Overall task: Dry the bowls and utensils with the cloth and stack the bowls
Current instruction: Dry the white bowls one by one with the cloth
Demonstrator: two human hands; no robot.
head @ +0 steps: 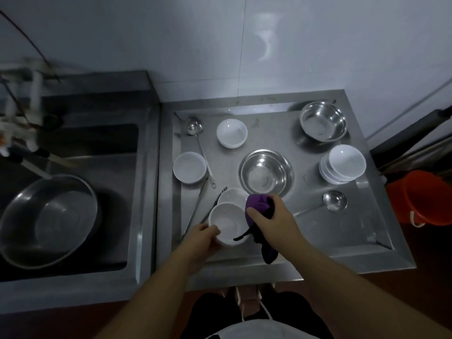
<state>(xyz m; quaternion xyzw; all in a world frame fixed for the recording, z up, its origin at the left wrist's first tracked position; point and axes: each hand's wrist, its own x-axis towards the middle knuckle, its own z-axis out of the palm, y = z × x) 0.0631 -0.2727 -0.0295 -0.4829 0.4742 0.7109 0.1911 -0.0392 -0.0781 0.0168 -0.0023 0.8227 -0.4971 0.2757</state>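
At the near edge of the steel draining tray [342, 243], my left hand [199, 238] grips a white bowl [226, 222] by its left rim, fingers curled round the rim. My right hand [271, 215] is clenched on a bunched purple cloth [259, 204], just right of that bowl's rim; a tail of cloth hangs down near my wrist, dark strand trailing across the bowl's near-right edge. A second white bowl [232, 195] sits right behind the held one, touching or overlapping, can't tell which. Center tray: steel bowl [266, 173]; another steel bowl [322, 124] far right. Stack of white bowls [343, 165] at the right edge. Single white bowls far-center [231, 133] and left [190, 167]. One ladle [195, 128] far left, handle running toward me between those two; another ladle [333, 200] on the right, near the stack. Tongs or similar long utensils [195, 211] lie left of the held bowl, too dim to identify. Left: sink [137, 192] with a large steel basin [49, 221] in it. Orange bucket [425, 199] on the floor, far right.
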